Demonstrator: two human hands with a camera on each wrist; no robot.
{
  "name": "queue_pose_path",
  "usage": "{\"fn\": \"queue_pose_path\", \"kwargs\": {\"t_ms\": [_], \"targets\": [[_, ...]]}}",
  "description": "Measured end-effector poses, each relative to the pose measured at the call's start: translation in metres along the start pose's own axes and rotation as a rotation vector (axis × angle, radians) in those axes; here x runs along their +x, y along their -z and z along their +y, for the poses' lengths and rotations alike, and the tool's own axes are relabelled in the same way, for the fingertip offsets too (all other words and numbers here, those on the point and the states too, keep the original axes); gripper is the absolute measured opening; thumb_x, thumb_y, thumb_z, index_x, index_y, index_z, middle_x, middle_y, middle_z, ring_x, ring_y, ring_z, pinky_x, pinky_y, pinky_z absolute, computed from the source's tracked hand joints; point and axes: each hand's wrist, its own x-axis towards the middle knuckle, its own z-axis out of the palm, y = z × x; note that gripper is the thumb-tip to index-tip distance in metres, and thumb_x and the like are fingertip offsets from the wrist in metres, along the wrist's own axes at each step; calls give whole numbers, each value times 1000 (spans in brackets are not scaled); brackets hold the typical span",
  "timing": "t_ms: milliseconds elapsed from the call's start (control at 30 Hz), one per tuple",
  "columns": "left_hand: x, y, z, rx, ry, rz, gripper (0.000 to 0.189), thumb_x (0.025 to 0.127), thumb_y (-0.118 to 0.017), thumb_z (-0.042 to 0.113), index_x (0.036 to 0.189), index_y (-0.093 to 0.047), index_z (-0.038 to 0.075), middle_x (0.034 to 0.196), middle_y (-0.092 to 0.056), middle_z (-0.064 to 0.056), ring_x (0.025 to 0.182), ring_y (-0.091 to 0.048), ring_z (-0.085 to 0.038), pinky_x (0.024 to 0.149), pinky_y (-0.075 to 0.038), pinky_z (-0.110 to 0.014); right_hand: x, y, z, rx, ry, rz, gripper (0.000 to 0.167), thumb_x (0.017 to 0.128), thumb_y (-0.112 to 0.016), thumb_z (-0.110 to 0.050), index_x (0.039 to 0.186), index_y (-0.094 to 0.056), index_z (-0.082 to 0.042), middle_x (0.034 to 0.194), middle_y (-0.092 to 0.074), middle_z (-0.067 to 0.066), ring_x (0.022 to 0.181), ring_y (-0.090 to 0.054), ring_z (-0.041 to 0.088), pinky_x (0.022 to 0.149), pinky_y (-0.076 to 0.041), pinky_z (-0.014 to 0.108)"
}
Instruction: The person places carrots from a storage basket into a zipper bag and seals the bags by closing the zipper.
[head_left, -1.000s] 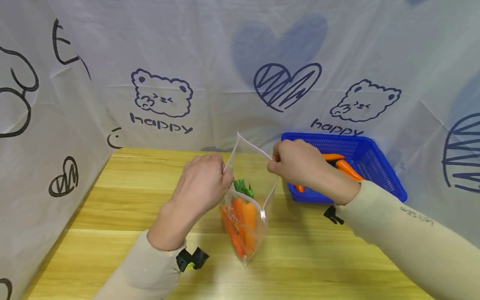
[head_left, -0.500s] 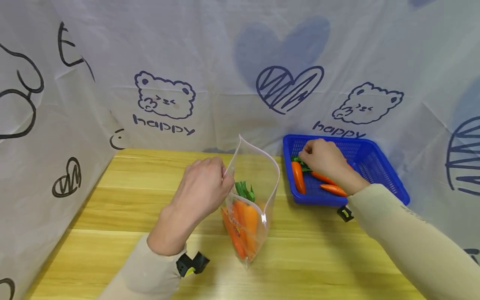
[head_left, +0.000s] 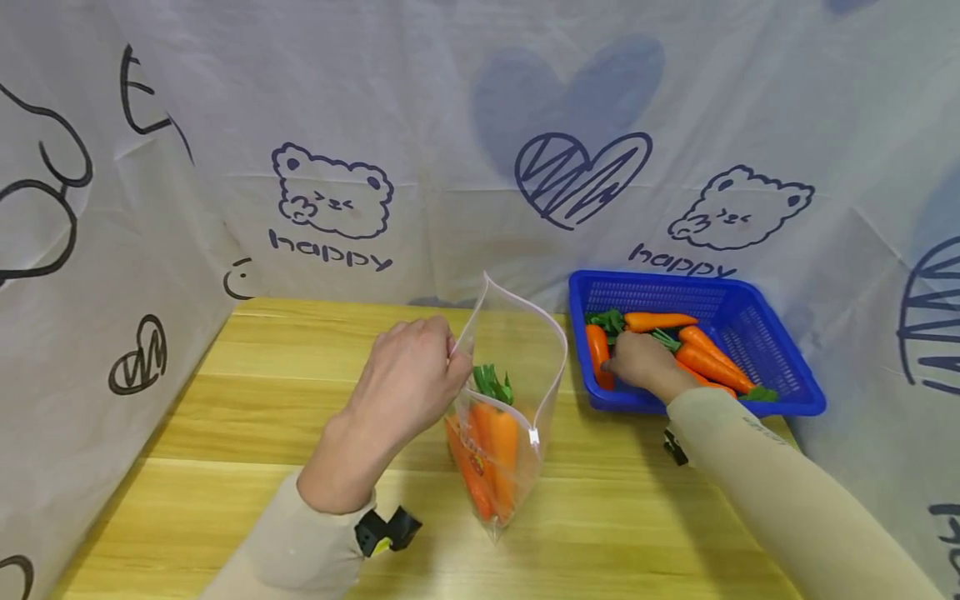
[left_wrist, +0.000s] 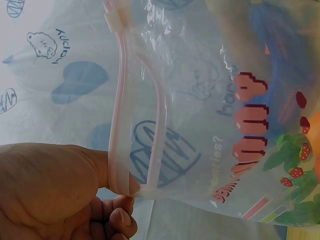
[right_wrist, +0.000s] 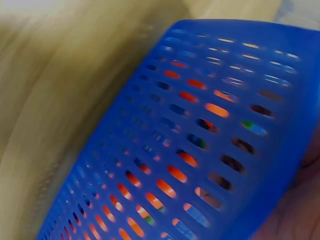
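My left hand (head_left: 408, 371) pinches the left rim of a clear zip bag (head_left: 543, 333), which stands with its mouth wide apart. In the left wrist view the thumb lies over the zip strip (left_wrist: 120, 110), and a slider (left_wrist: 116, 21) sits farther along it. Inside the bag are several carrots (head_left: 501, 450) with green tops. My right hand (head_left: 645, 362) reaches down into the blue basket (head_left: 633, 402), fingertips beside a carrot (head_left: 597, 350) at the left wall; whether they grip it is hidden. The right wrist view mostly shows the basket's slotted wall (right_wrist: 165, 115).
Several more carrots (head_left: 712, 367) lie in the basket, around and right of my hand. The basket stands at the back right of the wooden table (head_left: 300, 392), against a printed cloth (head_left: 442, 125). Another cloth rises along the left side.
My right hand has let go of the bag's right rim, moved right and lowered into the basket. My left hand keeps holding the bag, whose mouth has stayed apart.
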Motion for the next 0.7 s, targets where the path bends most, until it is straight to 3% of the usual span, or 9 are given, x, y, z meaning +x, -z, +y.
{"fn": "queue_pose_path", "kwargs": {"t_ms": [300,500,700], "targets": [[-1,-1,1,11,-2,2,17,95,-64,20,81,-59,10,73,-58,-3,71,-54,-25,72,-46,-41,6,-10,4,-42,-56,-114,27,93,-68,-34,82,-62,-10,79,-59,7,73,-58,26,72,-50,43],[-2,-1,1,16,-5,8,16,93,-63,18,80,-58,10,72,-58,-3,70,-53,-25,71,-46,-40,15,-18,17,-31,-82,-98,22,86,-69,-31,82,-65,-10,81,-64,8,73,-60,27,71,-52,43],[-2,-1,0,9,9,-3,15,93,-64,18,81,-59,10,73,-58,-3,71,-53,-25,72,-46,-40,5,-4,21,-115,-103,-12,35,90,-68,-32,102,-65,1,101,-69,23,90,-68,40,80,-55,58]]}}
